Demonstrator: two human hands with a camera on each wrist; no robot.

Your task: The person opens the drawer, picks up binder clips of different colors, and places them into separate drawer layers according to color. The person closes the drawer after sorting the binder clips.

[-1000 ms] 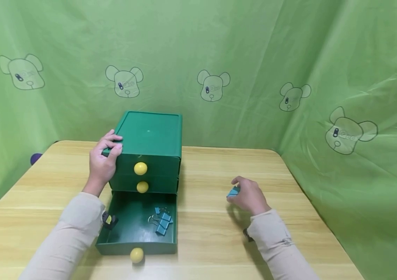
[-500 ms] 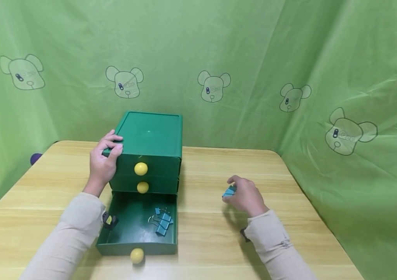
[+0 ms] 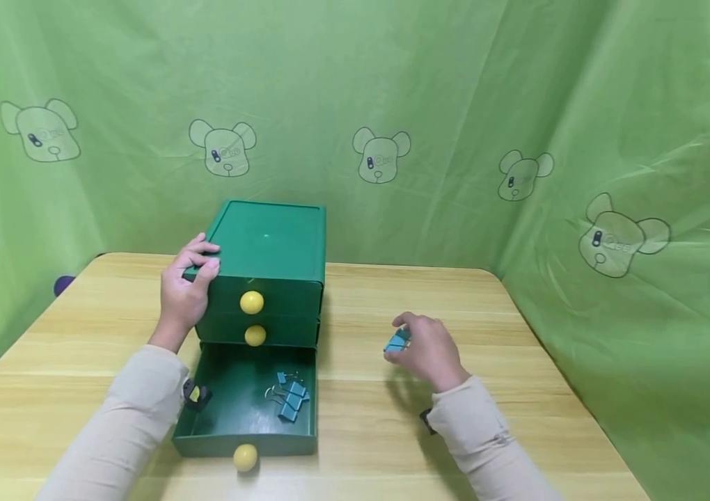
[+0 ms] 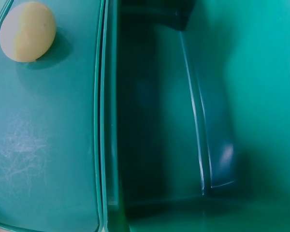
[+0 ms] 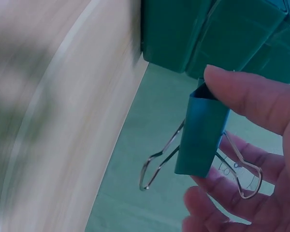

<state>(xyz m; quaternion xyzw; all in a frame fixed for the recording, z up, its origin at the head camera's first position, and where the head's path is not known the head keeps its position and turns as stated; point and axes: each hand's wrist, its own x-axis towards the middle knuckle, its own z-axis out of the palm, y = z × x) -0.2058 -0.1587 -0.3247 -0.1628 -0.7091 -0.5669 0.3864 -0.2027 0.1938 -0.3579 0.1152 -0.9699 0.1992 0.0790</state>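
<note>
A green drawer cabinet (image 3: 267, 240) with yellow knobs stands at the left of the table in the head view. My left hand (image 3: 186, 289) holds its front left top corner, fingers bent over the edge. The bottom drawer (image 3: 230, 396) is pulled out, and several teal binder clips (image 3: 292, 400) lie in its right part. My right hand (image 3: 433, 348) is right of the cabinet, above the table, pinching one teal binder clip (image 5: 203, 133) by its body. Its two wire handles stick out sideways in the right wrist view. The left wrist view misses the left hand.
The wooden table (image 3: 367, 431) runs beneath everything. A green curtain (image 3: 443, 90) with bear drawings hangs behind and to the right. The two upper drawers, with their yellow knobs (image 3: 252, 302), are closed. A purple round thing (image 3: 63, 284) shows past the table's left edge.
My right hand has moved left with the binder clip, nearer the cabinet. The left hand, the cabinet and the clips in the drawer have stayed put.
</note>
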